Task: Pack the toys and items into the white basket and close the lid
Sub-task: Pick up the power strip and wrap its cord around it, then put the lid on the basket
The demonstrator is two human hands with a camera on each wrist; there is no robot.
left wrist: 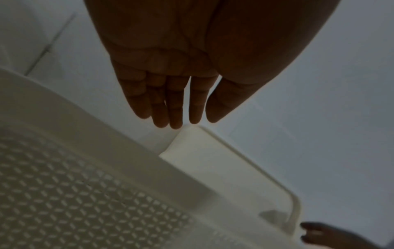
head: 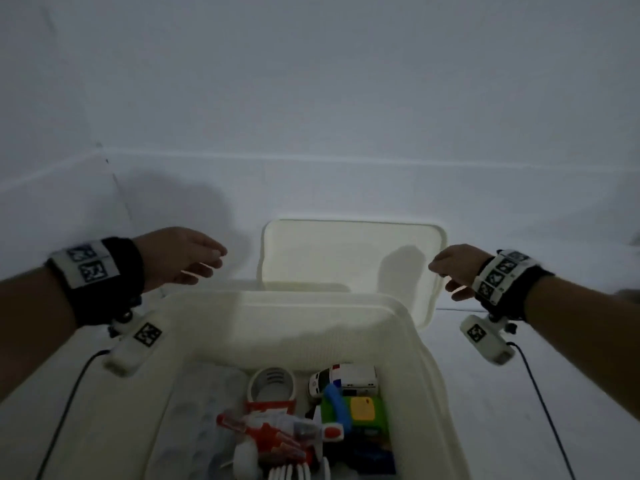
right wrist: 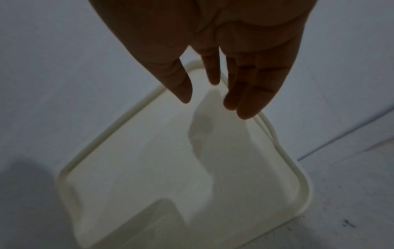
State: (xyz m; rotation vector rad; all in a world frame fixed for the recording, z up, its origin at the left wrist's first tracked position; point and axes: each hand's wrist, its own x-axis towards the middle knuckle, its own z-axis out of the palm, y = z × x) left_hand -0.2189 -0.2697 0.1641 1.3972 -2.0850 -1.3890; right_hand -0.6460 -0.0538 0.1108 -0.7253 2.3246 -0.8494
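Observation:
The white basket (head: 408,327) stands open right below me, holding a toy ambulance (head: 343,377), a roll of tape (head: 272,382), a green and yellow toy (head: 360,410) and red and white packets (head: 270,434). Its white lid (head: 346,258) leans against the wall behind it. My left hand (head: 194,259) hovers open left of the lid, fingers straight, touching nothing. My right hand (head: 450,271) is at the lid's right edge with loose fingers. In the right wrist view the lid (right wrist: 149,176) lies just past the fingertips (right wrist: 245,109), with no clear contact.
A white wall rises behind the basket and a pale floor lies on both sides. Black cables run from the wrist cameras along the floor (head: 547,410). In the left wrist view the basket's perforated side wall (left wrist: 74,193) fills the lower left.

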